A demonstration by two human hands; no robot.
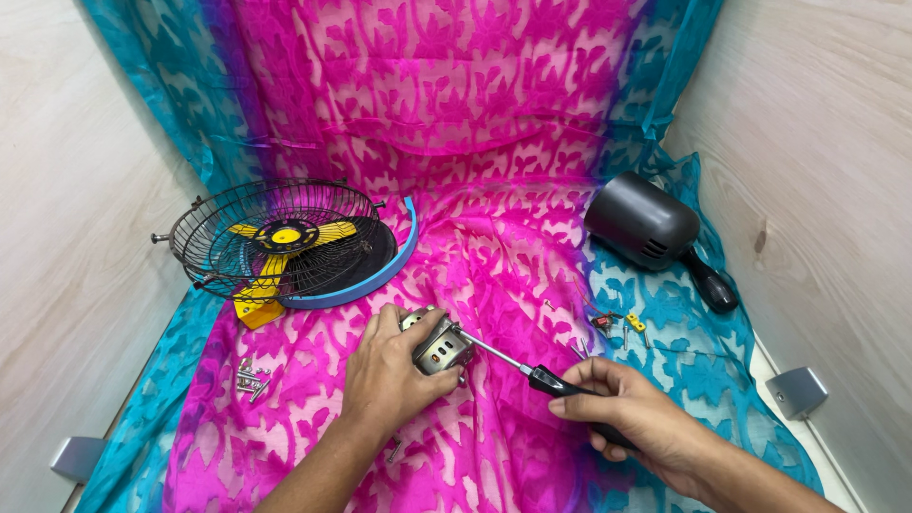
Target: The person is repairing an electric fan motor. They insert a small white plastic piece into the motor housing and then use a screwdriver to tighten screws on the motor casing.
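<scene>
My left hand (385,375) grips a small silvery metal motor part (439,345) low in the middle of the pink cloth. My right hand (632,408) holds a black-handled screwdriver (560,383). Its thin metal shaft runs up and left, and its tip touches the motor part. Both forearms come in from the bottom edge.
A black wire fan guard (275,233) with yellow blades (285,237) and a blue rim lies at the left. A dark grey motor housing (641,228) lies at the right on the teal cloth. Loose screws (252,380) and small yellow and red parts (622,323) are scattered about. Wooden walls stand on both sides.
</scene>
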